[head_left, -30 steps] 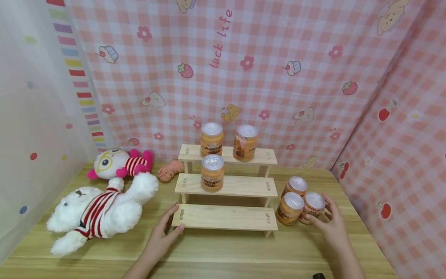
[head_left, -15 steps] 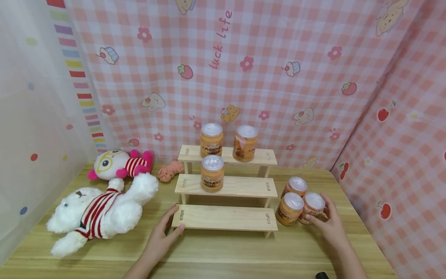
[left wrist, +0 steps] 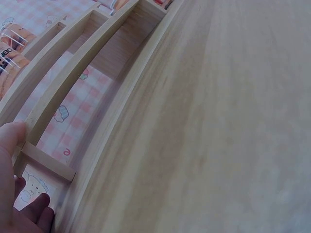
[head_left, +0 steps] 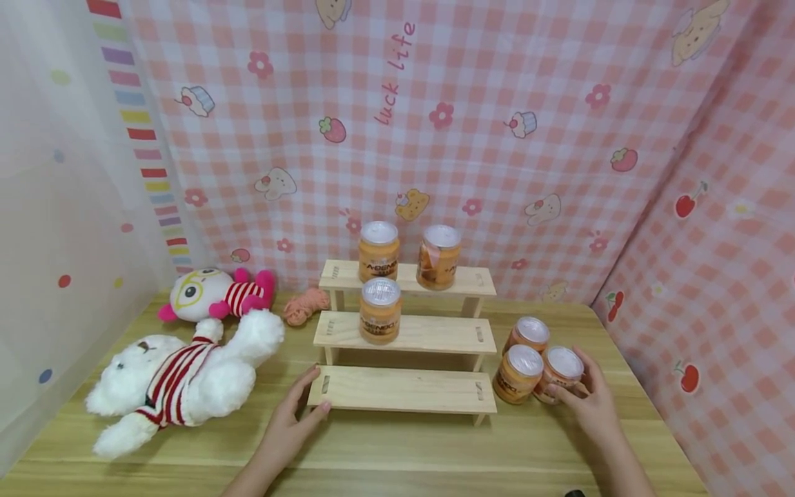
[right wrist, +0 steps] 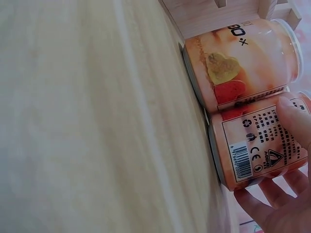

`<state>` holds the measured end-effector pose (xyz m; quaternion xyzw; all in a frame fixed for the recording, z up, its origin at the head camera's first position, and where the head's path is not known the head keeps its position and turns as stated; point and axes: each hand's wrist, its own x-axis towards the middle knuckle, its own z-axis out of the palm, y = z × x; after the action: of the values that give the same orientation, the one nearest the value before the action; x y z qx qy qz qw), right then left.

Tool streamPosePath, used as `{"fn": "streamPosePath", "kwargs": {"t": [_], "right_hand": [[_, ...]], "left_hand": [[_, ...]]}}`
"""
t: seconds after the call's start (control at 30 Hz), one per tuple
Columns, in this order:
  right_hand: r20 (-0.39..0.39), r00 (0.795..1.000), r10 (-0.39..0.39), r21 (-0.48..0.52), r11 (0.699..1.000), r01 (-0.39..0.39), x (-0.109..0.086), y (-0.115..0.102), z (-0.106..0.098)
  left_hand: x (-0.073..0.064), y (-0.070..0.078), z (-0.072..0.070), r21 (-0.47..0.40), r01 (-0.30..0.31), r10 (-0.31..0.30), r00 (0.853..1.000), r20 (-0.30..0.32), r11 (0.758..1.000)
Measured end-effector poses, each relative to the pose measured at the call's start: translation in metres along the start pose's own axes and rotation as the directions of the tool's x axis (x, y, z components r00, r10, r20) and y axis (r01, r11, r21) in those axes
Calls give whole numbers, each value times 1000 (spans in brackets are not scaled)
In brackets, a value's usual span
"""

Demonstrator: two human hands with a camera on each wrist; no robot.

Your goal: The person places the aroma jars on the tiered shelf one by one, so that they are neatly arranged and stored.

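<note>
At the right, my right hand point(head_left: 593, 404) holds an orange can with a silver lid point(head_left: 563, 362), thumb on the near side and fingers round the far side. In the right wrist view this can point(right wrist: 262, 141) shows a barcode and stands on the table against a second can point(right wrist: 243, 63). Two similar cans, a front one point(head_left: 517, 378) and a back one point(head_left: 529, 333), are beside it. My left hand point(head_left: 288, 417) grips the left end of the lowest step of a three-tier wooden stand point(head_left: 404, 388), its thumb on the front edge.
Two cans stand on the top step, a left one point(head_left: 379, 252) and a right one point(head_left: 439, 259); another can point(head_left: 380, 314) is on the middle step. A white plush bear point(head_left: 180, 386), a pink-eared doll point(head_left: 214, 293) and a yarn bundle point(head_left: 306, 306) lie at left.
My right hand's fingers have drawn in closer round the outer can. The left hand has kept its place on the stand, and the cans stay where they were.
</note>
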<state>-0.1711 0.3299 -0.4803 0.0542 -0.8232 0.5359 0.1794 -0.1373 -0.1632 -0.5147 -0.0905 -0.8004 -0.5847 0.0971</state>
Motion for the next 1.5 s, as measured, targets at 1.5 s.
{"fn": "streamPosePath", "kwargs": {"t": [1.5], "right_hand": [[-42,985,-167,-99,982,163,-15,-98,-19]], "left_hand": [[-1,-1,1,4,-41,41,999,-12,999]]}}
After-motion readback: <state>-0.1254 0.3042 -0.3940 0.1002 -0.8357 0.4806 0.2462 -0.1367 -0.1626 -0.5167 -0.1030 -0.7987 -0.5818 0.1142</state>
